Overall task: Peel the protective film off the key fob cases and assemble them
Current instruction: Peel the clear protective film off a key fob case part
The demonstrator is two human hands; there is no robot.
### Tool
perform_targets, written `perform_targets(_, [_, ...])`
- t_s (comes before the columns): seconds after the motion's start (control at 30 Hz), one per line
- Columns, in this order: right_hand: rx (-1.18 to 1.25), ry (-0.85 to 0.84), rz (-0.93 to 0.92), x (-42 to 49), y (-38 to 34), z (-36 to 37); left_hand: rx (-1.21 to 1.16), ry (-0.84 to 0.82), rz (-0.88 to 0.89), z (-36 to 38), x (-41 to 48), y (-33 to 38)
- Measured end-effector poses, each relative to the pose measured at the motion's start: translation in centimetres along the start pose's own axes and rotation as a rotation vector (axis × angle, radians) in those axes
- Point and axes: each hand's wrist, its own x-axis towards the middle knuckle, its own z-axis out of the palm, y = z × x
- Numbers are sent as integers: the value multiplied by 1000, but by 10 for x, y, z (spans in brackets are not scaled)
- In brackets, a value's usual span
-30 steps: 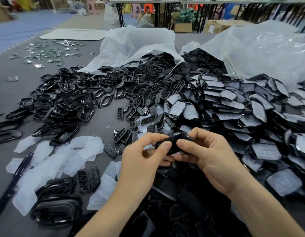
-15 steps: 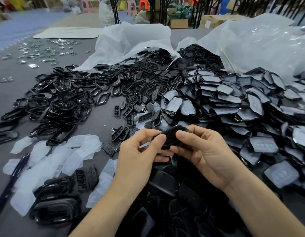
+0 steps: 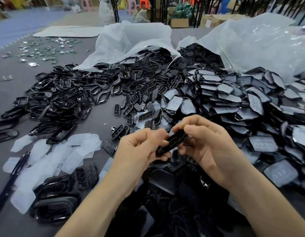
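**One black case, gripped in both my hands**

The black key fob case (image 3: 173, 142) sits tilted just above the grey surface (image 3: 102, 119). My left hand (image 3: 138, 151) pinches its lower end, and my right hand (image 3: 209, 147) curls its fingers (image 3: 195, 129) over the upper end. On my left lie peeled films (image 3: 63, 154), and on my right a heap of film-covered cases (image 3: 233, 103).

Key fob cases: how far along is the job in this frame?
Early on, it seems. Done: a spread of peeled films lies at lower left. In hand: the left hand and right hand grip one black case part. Left: a big heap of film-covered parts on the right and loose frames farther left.
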Motion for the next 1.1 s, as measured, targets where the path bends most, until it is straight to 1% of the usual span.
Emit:
perform_targets(0.03, [-118,8,-54,-1,-1,1,113,-20,34,-2,0,0])
perform_targets(0.1, [-490,43,-201,-3,-3,2,287,-55,79,-5,0,-1])
perform_targets(0.13, [-672,51,-262,-4,-3,3,314,-75,73,-4,0,-1])
perform_targets(0.17, [-802,52,-300,-4,-1,4,323,-101,57,-4,-1,-2])
perform_targets(0.2, [-875,49,-328,-5,1,5,334,-126,42,-4,-1,-2])
perform_targets(0.27, [-926,62,-391,-5,4,7,360,-128,43,-3,-2,-2])
perform_targets(0.3, [-934,80,-436,-5,4,6,349,-88,58,-4,-1,-2])
perform_targets(0.37, [-978,146,-527,-5,3,2,300,57,100,-9,3,-1])
perform_targets(0.43, [-1080,213,-571,-3,-1,-3,239,202,120,-17,7,0])
perform_targets(0.5, [-1182,214,-556,-2,0,-6,166,289,127,-24,10,1])
perform_targets(0.53, [-1241,181,-523,-2,3,-6,123,313,133,-26,11,1])
perform_targets(0.63, [-1434,1,-373,0,20,-3,6,354,171,-27,12,0])
perform_targets(0.67, [-1478,-33,-346,0,25,-2,-18,370,184,-26,12,0])
perform_targets(0.73, [-1498,-19,-355,-1,28,0,-70,425,209,-25,12,1])
perform_targets(0.8, [-1491,0,-446,-2,28,5,-127,483,239,-24,11,3])
perform_targets(0.83, [-1497,-29,-495,-2,28,11,-144,500,251,-24,10,5])
perform_targets(0.87, [-1514,-91,-513,-2,29,17,-153,509,260,-23,10,6])
perform_targets(0.9, [-1549,-175,-488,-2,32,22,-157,510,264,-22,10,7])
perform_targets(0.93, [-1597,-257,-432,-2,36,27,-157,506,266,-22,9,8])
perform_targets(0.97, [-1635,-305,-357,-1,41,30,-157,496,267,-21,9,7])
perform_targets(1.03, [-1680,-262,-254,1,46,33,-157,473,267,-19,9,6])
perform_targets(1.1, [-1705,-158,-250,5,47,36,-145,465,261,-17,8,5])
